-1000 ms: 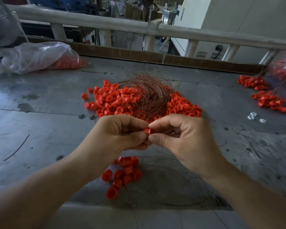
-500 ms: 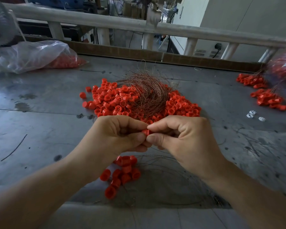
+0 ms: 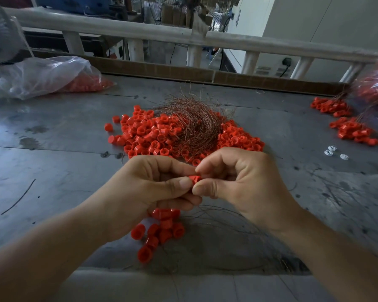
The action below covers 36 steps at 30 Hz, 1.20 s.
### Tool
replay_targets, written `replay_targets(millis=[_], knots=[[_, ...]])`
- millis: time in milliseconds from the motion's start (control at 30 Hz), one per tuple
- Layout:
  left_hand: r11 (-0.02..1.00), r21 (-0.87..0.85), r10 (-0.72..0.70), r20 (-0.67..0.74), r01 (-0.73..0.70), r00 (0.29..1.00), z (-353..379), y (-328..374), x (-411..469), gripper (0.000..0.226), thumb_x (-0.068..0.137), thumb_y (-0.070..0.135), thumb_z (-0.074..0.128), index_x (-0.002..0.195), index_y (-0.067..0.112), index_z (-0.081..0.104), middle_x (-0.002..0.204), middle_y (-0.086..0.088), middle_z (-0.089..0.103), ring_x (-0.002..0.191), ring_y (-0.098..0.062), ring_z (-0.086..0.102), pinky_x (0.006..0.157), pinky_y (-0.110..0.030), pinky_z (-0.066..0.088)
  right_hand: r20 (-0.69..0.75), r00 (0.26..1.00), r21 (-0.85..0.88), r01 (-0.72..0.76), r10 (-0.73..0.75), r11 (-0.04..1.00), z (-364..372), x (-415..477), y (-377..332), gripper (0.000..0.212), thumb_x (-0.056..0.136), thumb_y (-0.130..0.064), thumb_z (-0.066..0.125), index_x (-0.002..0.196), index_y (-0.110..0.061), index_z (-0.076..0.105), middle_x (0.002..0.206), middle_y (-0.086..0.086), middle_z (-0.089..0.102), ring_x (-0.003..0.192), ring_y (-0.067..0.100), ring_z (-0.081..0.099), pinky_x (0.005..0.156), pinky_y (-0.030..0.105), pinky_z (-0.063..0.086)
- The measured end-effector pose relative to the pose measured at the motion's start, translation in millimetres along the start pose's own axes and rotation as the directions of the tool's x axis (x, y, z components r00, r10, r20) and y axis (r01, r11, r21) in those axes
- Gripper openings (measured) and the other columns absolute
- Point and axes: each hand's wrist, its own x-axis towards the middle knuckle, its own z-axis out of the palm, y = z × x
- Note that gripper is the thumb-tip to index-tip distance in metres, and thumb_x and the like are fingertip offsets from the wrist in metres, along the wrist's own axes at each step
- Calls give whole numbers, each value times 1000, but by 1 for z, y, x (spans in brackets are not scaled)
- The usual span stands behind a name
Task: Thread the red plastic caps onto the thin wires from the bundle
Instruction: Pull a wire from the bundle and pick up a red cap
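Head view, hands: the left hand [image 3: 153,188] and right hand [image 3: 244,186] meet above the table [image 3: 52,171], both with fingers curled, each pinching the same red cap [image 3: 194,178] between thumb and forefinger
Wire at the cap: too thin to make out; fine loose strands [image 3: 216,214] loop on the table under the right wrist
Supply: the cap pile [image 3: 153,136] lies beyond the hands, with the wire bundle [image 3: 196,125] resting across its middle
Cap cluster [image 3: 162,229]: bunched just below the left hand, probably already strung; hanging or lying, cannot tell
Caps, handling: judged light, hard and a little slick; best pinched across the side wall, open end left free
Wires, handling: judged springy and quick to kink; best held close to the tip so it does not buckle
Edges: plastic bag [image 3: 46,75] far left, more cap heaps [image 3: 349,129] far right
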Motion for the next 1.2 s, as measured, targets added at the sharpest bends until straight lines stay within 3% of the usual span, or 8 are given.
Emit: replay_targets(millis=[67, 133, 267, 367, 467, 933, 1100, 1200], knots=[[1000, -27, -12, 17, 13, 1000, -2, 0, -1, 23, 55, 19, 68, 77, 16, 75, 67, -12, 70, 61, -19, 69, 52, -20, 53, 78, 997, -42, 15, -12, 999, -2, 2, 0, 28, 61, -36, 69, 89, -38, 65, 77, -9, 64, 73, 3, 61, 68, 15, 50], [999, -39, -25, 46, 27, 999, -4, 0, -2, 27, 57, 15, 68, 83, 13, 73, 69, -15, 69, 62, -21, 69, 51, -21, 53, 162, 986, -120, 52, -32, 991, -4, 3, -2, 30, 68, -38, 65, 97, -35, 66, 81, -8, 62, 80, 2, 59, 73, 13, 46], [996, -83, -33, 71, 39, 997, -3, 1, -3, 47, 63, 18, 69, 109, 14, 58, 71, -18, 69, 65, -27, 70, 52, -24, 54, 236, 972, -187, 64, -18, 980, -6, 4, -4, 22, 75, -31, 64, 91, -16, 69, 84, -6, 58, 78, 2, 54, 70, 11, 41], [997, 34, 60, 92, -63, 994, 4, 2, -7, 61, 62, 28, 74, 118, 21, 50, 75, -17, 70, 69, -27, 70, 58, -26, 55, 238, 970, -216, 95, -42, 972, -4, 2, -6, 18, 78, -28, 63, 86, -12, 66, 78, -11, 52, 73, -2, 50, 67, 10, 39], [983, 139, 118, 37, -122, 992, 10, 1, -7, 63, 58, 23, 68, 118, 24, 45, 69, -15, 70, 62, -23, 69, 55, -25, 55, 250, 966, -223, 117, -59, 968, -2, 1, -7, 17, 78, -26, 62, 84, -10, 65, 77, -13, 50, 72, -2, 49, 65, 10, 39], [983, 106, 147, 13, -148, 989, 14, -2, -13, 63, 59, 24, 69, 119, 28, 48, 66, -16, 68, 62, -27, 69, 54, -25, 54, 214, 971, -265, 164, -108, 950, 4, -4, -10, 7, 78, -18, 61, 78, -11, 61, 76, -16, 47, 71, -1, 48, 63, 12, 40], [988, 85, 130, 10, -130, 991, 14, 1, -14, 62, 62, 25, 72, 119, 26, 50, 69, -18, 69, 63, -30, 69, 53, -25, 54, 198, 977, -184, 116, -79, 976, 3, -4, -12, 9, 78, -23, 62, 75, -27, 55, 75, -15, 50, 71, -2, 50, 64, 9, 39], [997, 22, 71, 72, -73, 995, 9, 3, -10, 62, 57, 38, 83, 114, 28, 60, 71, -18, 69, 63, -29, 69, 53, -25, 54, 216, 975, -122, 77, -49, 990, 2, -3, -11, 10, 74, -30, 66, 74, -30, 56, 75, -14, 51, 68, 0, 51, 62, 11, 42]])
